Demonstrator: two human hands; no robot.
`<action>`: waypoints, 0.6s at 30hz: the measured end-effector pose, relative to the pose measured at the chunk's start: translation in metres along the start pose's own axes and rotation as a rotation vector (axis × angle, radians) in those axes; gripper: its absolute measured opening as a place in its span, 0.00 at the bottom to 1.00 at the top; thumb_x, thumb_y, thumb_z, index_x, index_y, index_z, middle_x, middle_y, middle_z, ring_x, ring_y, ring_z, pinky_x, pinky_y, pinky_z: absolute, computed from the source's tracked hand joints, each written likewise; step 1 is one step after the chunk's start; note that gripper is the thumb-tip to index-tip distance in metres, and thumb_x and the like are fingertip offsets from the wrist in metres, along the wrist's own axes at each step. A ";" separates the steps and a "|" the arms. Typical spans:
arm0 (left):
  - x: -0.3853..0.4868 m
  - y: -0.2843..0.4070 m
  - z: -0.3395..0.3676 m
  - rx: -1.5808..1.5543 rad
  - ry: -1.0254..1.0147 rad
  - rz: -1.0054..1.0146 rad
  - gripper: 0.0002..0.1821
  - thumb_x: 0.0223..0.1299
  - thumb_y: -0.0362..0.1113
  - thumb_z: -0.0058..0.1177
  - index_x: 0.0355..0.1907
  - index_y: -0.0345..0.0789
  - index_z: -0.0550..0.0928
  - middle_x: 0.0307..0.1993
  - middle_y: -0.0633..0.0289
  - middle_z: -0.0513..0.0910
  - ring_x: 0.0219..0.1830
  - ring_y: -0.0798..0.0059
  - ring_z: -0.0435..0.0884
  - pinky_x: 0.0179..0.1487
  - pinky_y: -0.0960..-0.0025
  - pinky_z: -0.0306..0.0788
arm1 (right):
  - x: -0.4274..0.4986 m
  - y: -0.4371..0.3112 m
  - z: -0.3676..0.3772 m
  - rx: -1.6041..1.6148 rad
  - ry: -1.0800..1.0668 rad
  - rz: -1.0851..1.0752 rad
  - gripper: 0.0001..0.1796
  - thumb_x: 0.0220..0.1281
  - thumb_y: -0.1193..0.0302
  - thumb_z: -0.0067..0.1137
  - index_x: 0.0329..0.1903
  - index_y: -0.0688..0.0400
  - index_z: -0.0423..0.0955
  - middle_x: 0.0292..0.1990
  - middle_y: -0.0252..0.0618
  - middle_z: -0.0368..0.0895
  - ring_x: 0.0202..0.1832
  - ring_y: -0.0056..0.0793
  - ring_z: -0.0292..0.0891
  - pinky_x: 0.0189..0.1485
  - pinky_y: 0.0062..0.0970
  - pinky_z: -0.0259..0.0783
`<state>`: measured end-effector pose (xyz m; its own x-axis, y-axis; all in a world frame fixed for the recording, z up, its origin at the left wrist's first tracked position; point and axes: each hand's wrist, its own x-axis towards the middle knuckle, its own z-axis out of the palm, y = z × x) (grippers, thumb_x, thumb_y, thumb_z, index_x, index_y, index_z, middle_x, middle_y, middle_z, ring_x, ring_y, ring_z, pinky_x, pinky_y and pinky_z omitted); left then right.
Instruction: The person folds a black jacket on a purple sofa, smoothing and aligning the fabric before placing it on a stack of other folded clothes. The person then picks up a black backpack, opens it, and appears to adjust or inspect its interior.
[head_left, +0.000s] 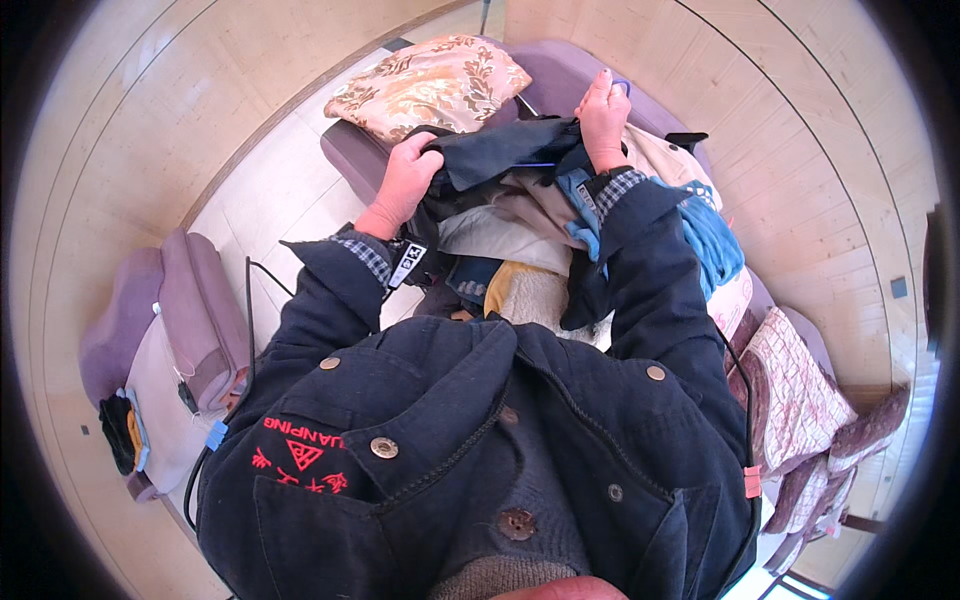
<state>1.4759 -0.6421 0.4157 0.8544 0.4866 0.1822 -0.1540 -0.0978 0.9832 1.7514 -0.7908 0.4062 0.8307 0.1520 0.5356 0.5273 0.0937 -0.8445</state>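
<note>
Both hands hold a dark garment (510, 150) stretched between them above a purple sofa. My left hand (409, 176) grips one end of the dark cloth. At the other end, my right hand (604, 112) is closed, with a thin blue-purple loop, perhaps a hanger's hook, showing beside its fingers. Beneath the garment lies a heap of clothes, among them a light grey piece (502, 236), a beige piece with dark buttons (671, 157), a blue fleecy piece (709, 240) and a cream fleecy piece (536, 296). What the dark garment is exactly, I cannot tell.
A floral cushion (431, 82) rests on the purple sofa (559, 64) at the far side. Patterned cushions (799, 382) lie at the right. Another purple sofa (214, 315) stands at the left, with a small pile of folded clothes (124, 431) at its end. Pale floor tiles (300, 217) show between.
</note>
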 end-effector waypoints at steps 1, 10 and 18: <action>0.000 0.007 0.002 0.047 -0.081 -0.034 0.14 0.55 0.30 0.51 0.44 0.25 0.79 0.36 0.65 0.81 0.38 0.81 0.75 0.45 0.75 0.71 | 0.003 0.002 -0.004 -0.051 0.026 -0.003 0.26 0.75 0.60 0.46 0.20 0.63 0.66 0.15 0.44 0.68 0.16 0.31 0.63 0.22 0.35 0.61; -0.001 0.002 -0.017 0.634 -0.049 0.192 0.20 0.45 0.26 0.57 0.46 0.31 0.79 0.41 0.45 0.83 0.47 0.54 0.83 0.51 0.64 0.74 | -0.006 -0.011 -0.017 -0.181 -0.310 -0.127 0.25 0.73 0.61 0.47 0.22 0.68 0.71 0.23 0.59 0.76 0.26 0.54 0.73 0.30 0.45 0.66; 0.032 0.007 -0.093 0.424 0.219 0.151 0.20 0.53 0.27 0.58 0.52 0.28 0.81 0.42 0.55 0.85 0.47 0.71 0.81 0.53 0.71 0.72 | -0.008 -0.044 -0.120 0.574 -0.203 0.539 0.26 0.77 0.53 0.39 0.19 0.50 0.57 0.15 0.29 0.53 0.17 0.25 0.51 0.24 0.31 0.57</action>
<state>1.4562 -0.5461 0.4297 0.7068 0.6063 0.3646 -0.0137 -0.5035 0.8639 1.7427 -0.9145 0.4395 0.8667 0.4906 0.0906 -0.1555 0.4382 -0.8853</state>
